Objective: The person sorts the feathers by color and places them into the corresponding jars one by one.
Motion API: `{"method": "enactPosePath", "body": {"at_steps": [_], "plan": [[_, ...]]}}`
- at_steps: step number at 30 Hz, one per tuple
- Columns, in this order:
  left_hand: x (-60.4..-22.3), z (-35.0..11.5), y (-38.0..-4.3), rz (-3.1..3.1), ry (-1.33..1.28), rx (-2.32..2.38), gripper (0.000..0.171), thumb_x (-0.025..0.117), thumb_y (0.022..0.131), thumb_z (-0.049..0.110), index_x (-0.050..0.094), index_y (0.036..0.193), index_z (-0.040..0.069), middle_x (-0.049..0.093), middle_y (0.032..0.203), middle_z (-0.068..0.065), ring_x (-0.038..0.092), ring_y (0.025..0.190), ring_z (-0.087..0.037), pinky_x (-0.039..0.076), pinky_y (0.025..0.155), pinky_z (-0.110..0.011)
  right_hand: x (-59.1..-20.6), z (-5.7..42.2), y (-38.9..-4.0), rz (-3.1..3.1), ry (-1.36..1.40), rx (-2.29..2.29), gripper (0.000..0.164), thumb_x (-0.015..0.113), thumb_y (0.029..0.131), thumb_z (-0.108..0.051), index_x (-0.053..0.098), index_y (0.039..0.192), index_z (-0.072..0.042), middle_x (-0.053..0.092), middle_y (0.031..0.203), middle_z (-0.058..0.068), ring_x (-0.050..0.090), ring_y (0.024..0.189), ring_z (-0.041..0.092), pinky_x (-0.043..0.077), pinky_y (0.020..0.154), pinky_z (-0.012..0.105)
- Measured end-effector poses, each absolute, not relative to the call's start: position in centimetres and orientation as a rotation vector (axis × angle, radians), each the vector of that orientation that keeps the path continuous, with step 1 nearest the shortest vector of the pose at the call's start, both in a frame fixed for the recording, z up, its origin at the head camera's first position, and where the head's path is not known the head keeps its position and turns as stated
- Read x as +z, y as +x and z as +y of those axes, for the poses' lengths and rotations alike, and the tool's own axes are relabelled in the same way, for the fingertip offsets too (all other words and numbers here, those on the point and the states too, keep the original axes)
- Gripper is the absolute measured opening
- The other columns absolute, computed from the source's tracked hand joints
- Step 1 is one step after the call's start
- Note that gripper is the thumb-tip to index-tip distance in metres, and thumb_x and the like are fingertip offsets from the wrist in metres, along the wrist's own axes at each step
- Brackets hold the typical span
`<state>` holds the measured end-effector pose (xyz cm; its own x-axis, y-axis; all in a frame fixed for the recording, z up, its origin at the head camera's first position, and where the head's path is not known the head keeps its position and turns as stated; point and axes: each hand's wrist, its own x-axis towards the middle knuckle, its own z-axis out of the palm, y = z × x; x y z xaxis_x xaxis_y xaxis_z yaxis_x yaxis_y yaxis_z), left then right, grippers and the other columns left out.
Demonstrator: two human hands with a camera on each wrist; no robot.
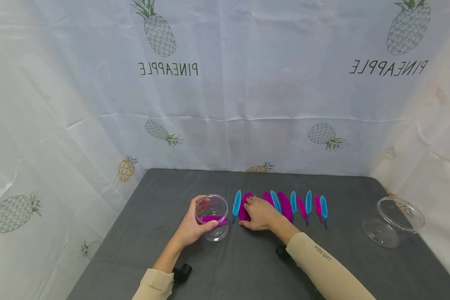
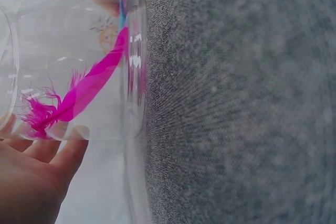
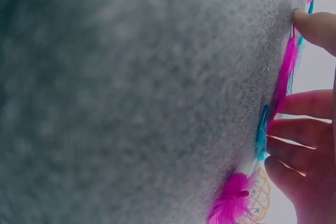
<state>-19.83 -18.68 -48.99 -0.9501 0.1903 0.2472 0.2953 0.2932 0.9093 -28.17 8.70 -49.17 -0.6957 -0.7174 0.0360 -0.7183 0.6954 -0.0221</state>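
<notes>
My left hand grips a clear plastic jar round its side, thumb at the front. A magenta feather leans inside the jar, as the left wrist view shows. To the right of the jar, my right hand reaches over a magenta feather lying on the table. In the right wrist view the thumb is at the quill end of that feather, and the spread fingers touch it farther along. A blue feather lies between the jar and this hand.
Several blue and magenta feathers lie in a row right of my right hand, partly behind it. A second clear jar stands at the table's right side. The grey table meets a white pineapple-print curtain at the back.
</notes>
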Motion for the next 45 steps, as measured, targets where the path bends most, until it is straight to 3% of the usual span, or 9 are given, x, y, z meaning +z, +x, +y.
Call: {"method": "enactPosePath", "body": {"at_steps": [8, 17, 20, 24, 33, 39, 45], "plan": [[-49.1, -18.7, -19.9, -2.445, -0.483, -1.753, 0.083, 0.082, 0.085, 0.026, 0.031, 0.148, 0.012, 0.047, 0.147, -0.012, 0.041, 0.143, -0.034, 0.034, 0.116, -0.055, -49.3, 8.9, -28.4, -2.931, 1.163, 0.229, 0.063, 0.058, 0.094, -0.052, 0.066, 0.13, 0.0, 0.063, 0.135, 0.017, 0.057, 0.129, 0.035, 0.045, 0.109, 0.049], [-49.0, -18.8, -20.0, -2.441, -0.475, -1.753, 0.085, 0.083, 0.084, 0.029, 0.031, 0.149, 0.011, 0.047, 0.147, -0.014, 0.042, 0.142, -0.035, 0.035, 0.116, -0.056, -49.6, 9.5, -28.7, -2.809, 1.24, 0.458, 0.034, 0.059, 0.094, -0.041, 0.072, 0.106, -0.011, 0.067, 0.106, 0.001, 0.063, 0.095, 0.018, 0.058, 0.083, 0.038], [-49.1, -18.9, -20.1, -2.443, -0.474, -1.75, 0.085, 0.083, 0.084, 0.028, 0.031, 0.149, 0.011, 0.047, 0.147, -0.013, 0.041, 0.143, -0.035, 0.034, 0.116, -0.056, -49.7, 9.6, -28.6, -2.769, 1.247, 0.557, 0.029, 0.061, 0.095, -0.037, 0.072, 0.106, -0.013, 0.068, 0.103, -0.001, 0.064, 0.092, 0.016, 0.058, 0.083, 0.037], [-49.3, -19.0, -20.1, -2.43, -0.483, -1.762, 0.084, 0.083, 0.084, 0.025, 0.032, 0.148, 0.01, 0.047, 0.147, -0.013, 0.041, 0.142, -0.036, 0.034, 0.116, -0.057, -49.8, 9.8, -28.4, -2.699, 1.232, 0.66, 0.026, 0.063, 0.095, -0.032, 0.073, 0.109, -0.012, 0.071, 0.107, 0.0, 0.067, 0.099, 0.018, 0.057, 0.09, 0.04], [-49.3, -18.9, -19.9, -2.443, -0.482, -1.76, 0.084, 0.082, 0.085, 0.028, 0.03, 0.149, 0.012, 0.046, 0.148, -0.011, 0.041, 0.143, -0.033, 0.033, 0.117, -0.054, -49.6, 9.9, -28.5, -2.504, 1.187, 0.848, 0.016, 0.067, 0.094, -0.021, 0.077, 0.102, -0.011, 0.073, 0.098, -0.003, 0.069, 0.092, 0.015, 0.058, 0.087, 0.04], [-49.2, -18.9, -19.9, -2.445, -0.485, -1.761, 0.084, 0.082, 0.085, 0.029, 0.031, 0.149, 0.012, 0.046, 0.148, -0.011, 0.041, 0.143, -0.034, 0.033, 0.117, -0.056, -49.1, 9.8, -28.5, -2.322, 1.143, 0.911, 0.005, 0.074, 0.089, -0.009, 0.077, 0.093, -0.008, 0.072, 0.087, -0.003, 0.067, 0.076, 0.012, 0.06, 0.073, 0.033], [-49.2, -18.8, -19.9, -2.446, -0.486, -1.753, 0.084, 0.082, 0.085, 0.029, 0.03, 0.149, 0.012, 0.046, 0.148, -0.011, 0.041, 0.143, -0.034, 0.033, 0.117, -0.055, -48.3, 9.7, -28.7, -2.181, 1.143, 0.907, 0.007, 0.077, 0.084, -0.001, 0.076, 0.091, -0.004, 0.072, 0.083, -0.001, 0.065, 0.07, 0.01, 0.059, 0.065, 0.028]]}}
